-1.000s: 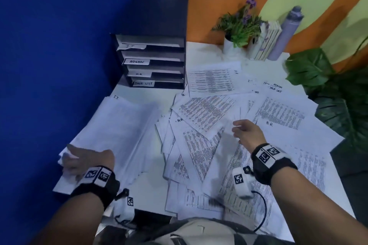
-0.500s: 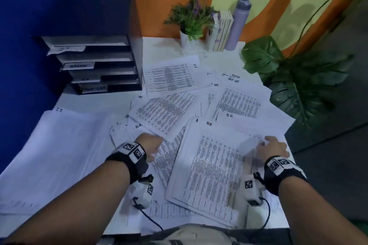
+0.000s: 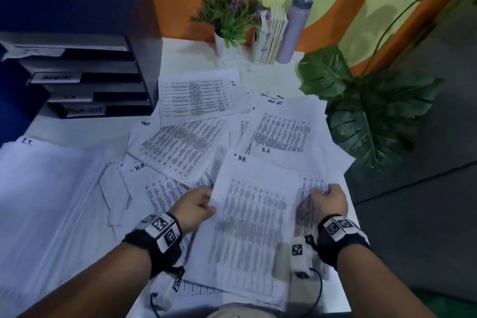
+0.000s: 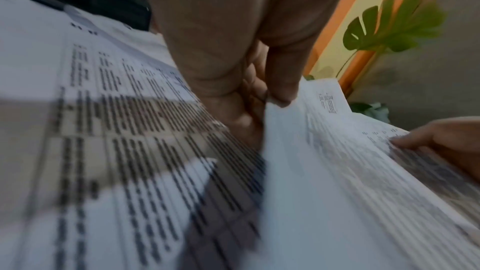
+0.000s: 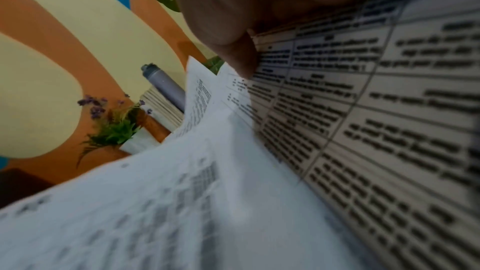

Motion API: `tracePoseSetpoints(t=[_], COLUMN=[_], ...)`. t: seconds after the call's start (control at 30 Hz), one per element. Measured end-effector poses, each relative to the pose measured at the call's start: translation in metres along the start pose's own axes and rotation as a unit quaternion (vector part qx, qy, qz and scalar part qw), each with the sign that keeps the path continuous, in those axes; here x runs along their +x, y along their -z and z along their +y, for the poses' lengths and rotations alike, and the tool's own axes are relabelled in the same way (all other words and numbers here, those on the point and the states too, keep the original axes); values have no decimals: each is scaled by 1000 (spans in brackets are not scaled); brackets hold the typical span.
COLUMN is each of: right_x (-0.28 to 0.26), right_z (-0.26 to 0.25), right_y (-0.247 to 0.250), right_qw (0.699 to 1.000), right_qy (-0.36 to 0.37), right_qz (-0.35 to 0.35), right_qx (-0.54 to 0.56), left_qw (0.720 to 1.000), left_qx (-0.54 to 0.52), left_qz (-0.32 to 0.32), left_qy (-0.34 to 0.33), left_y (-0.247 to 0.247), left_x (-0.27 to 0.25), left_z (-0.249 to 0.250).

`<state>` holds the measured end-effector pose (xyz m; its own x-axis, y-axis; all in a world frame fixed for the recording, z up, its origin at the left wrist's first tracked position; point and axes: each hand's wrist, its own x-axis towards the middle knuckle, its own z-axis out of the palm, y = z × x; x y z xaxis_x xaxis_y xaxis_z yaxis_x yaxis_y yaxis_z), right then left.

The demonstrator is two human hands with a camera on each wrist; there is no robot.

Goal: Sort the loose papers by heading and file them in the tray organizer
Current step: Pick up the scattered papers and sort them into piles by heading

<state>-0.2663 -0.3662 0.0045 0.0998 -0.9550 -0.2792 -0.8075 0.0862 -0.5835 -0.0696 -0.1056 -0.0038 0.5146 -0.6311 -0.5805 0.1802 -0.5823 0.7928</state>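
Note:
Printed sheets with handwritten headings lie spread over the white table (image 3: 185, 54). My left hand (image 3: 198, 204) pinches the left edge of a sheet headed H.R. (image 3: 253, 214), which is lifted and blurred; the left wrist view shows thumb and fingers (image 4: 280, 98) closed on that edge. My right hand (image 3: 330, 196) grips a printed table sheet (image 5: 363, 110) at the pile's right edge, thumb (image 5: 233, 48) on top. The dark tray organizer (image 3: 85, 77) with labelled trays stands at the back left. A stack headed I.T. (image 3: 46, 201) lies at the left.
At the back stand a potted plant with purple flowers (image 3: 232, 20), a block of thin books (image 3: 273, 33) and a lilac bottle (image 3: 296, 26). Large green leaves (image 3: 361, 116) overhang the table's right edge. A blue wall is behind the organizer.
My left hand left the I.T. stack, crossed to the middle and took the H.R. sheet's left edge. My right hand moved to the pile's right edge. The sheet is rising.

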Motion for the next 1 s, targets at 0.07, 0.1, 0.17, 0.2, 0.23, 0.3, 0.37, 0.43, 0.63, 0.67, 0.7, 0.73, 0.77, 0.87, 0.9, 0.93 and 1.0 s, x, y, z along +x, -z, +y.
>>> tracePoseSetpoints(t=[0.07, 0.1, 0.17, 0.2, 0.23, 0.3, 0.37, 0.43, 0.63, 0.67, 0.7, 0.73, 0.77, 0.87, 0.9, 0.93, 1.0], right_x=[2, 1, -3, -5, -5, -3, -5, -7, -4, -7, -11, -15, -19, -40, -46, -53, -61], right_z=[-3, -6, -11, -13, -14, -17, -23, -28, -32, -36, -39, -44, -48, -65, -71, -78, -92], right_y=[3, 4, 5, 4, 3, 3, 5, 10, 29, 31, 33, 35, 37, 48, 53, 58, 67], right_qw=[998, 997, 996, 995, 994, 989, 982, 979, 959, 956, 953, 949, 945, 936, 933, 924, 882], right_qy=[52, 69, 78, 85, 104, 147, 171, 172, 207, 219, 231, 242, 254, 270, 278, 300, 393], right_qz=[25, 26, 5, -4, -1, 24, 58, 94, 191, 194, 195, 197, 203, 218, 220, 223, 221], right_qx=[8, 18, 39, 43, 36, -4, -46, -53, 23, 26, 28, 33, 40, 58, 63, 78, 135], left_qw=[997, 993, 981, 973, 965, 957, 961, 964, 962, 962, 963, 964, 964, 963, 961, 960, 956], left_qx=[-16, -26, -24, -13, -3, 6, -15, -27, -2, 2, -4, -18, -26, -32, -35, -35, -18], left_qz=[74, 113, 192, 229, 261, 286, 268, 251, 266, 265, 264, 261, 262, 266, 270, 271, 277], left_qy=[-19, -23, -8, 10, 28, 58, 70, 81, 62, 59, 57, 51, 40, -21, -43, -66, -95], left_y=[16, 25, 43, 51, 59, 70, 79, 82, 80, 80, 79, 79, 79, 76, 76, 77, 84], left_x=[-1, -1, 0, 0, 0, 1, 5, 6, -3, -4, -5, -6, -7, -16, -18, -22, -22], left_z=[0, 0, -1, -2, -4, -12, -24, -32, -26, -25, -25, -25, -26, -24, -24, -21, -22])
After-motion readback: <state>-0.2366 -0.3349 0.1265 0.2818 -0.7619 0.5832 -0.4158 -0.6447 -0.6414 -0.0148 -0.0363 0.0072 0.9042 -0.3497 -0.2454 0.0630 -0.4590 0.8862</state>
